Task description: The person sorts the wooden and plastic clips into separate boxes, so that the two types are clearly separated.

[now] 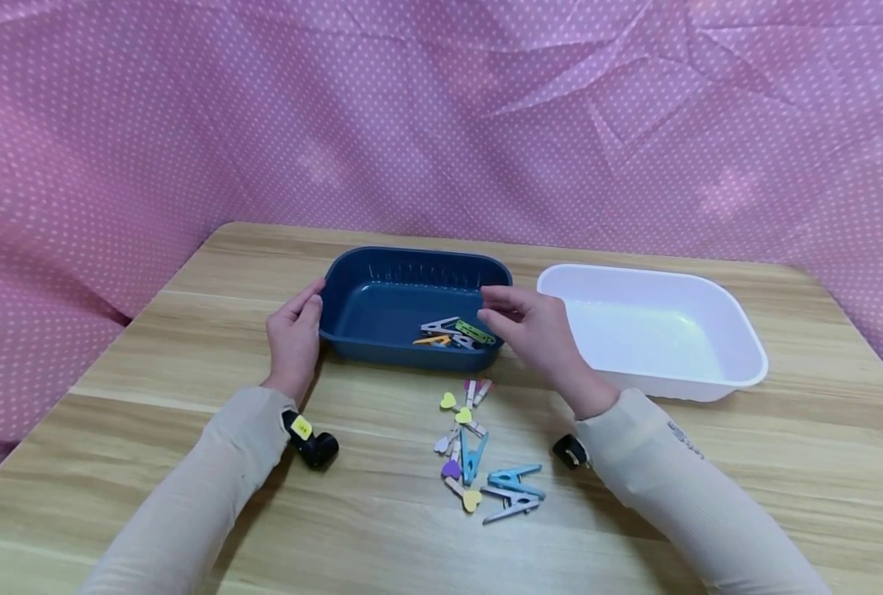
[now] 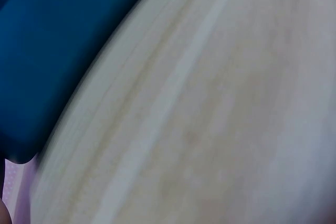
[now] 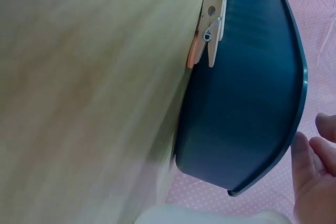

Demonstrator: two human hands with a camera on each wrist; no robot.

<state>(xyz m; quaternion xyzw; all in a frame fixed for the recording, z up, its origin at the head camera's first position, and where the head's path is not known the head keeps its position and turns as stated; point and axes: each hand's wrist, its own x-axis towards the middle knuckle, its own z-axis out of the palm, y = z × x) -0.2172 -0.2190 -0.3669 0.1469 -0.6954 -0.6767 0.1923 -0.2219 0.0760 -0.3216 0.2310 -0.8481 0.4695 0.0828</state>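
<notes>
Pink dotted cloth (image 1: pixel 441 124) backs the wooden table (image 1: pixel 382 512), and your blue basin (image 1: pixel 404 355) sits mid-table, probably so both hands reach it. Clips (image 1: pixel 474 332) lie in its near right corner; loose pegs (image 1: pixel 451 469) lie nearer you. Your left hand (image 1: pixel 294 340) meets the left rim, likely steadying it (pinching or not, can't tell). Your right hand (image 1: pixel 534 329) hovers at the right end, thumb and fingers parted, seemingly empty.

Pink cloth with white dots (image 1: pixel 441 124) fills upper frame and both sides, creased upper right. Light-brown wood-grain table (image 1: pixel 374 529) below, rounded far corners. Pale sheen lower centre.
</notes>
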